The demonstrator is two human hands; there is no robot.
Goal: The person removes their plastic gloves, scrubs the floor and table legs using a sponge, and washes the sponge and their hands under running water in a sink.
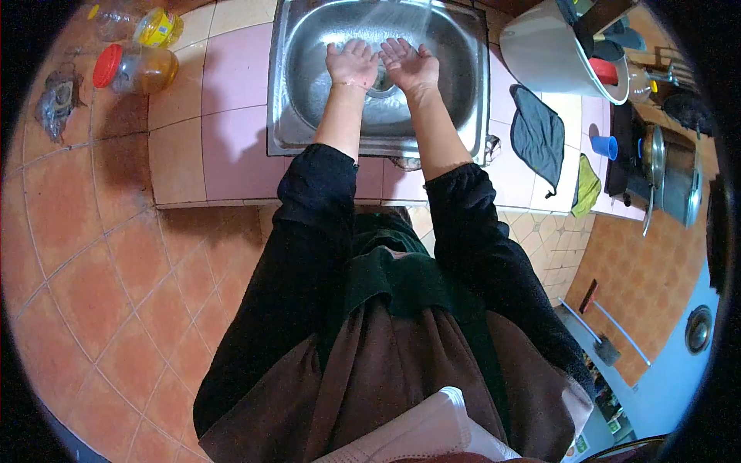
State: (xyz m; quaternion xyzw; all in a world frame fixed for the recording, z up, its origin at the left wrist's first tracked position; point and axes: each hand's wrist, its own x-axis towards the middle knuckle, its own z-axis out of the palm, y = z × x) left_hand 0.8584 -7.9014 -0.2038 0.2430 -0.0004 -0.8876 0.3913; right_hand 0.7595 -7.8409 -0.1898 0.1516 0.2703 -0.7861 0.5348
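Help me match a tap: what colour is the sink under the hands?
The sink is silvery grey; best seen: head view.

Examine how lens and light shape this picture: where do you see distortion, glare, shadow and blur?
Head view: tile lines on the floor bow and corners go black, suggesting a wide lens; head view: glints on the steel sink; head view: shadow on the counter beside the sink; head view: falling water looks streaky.
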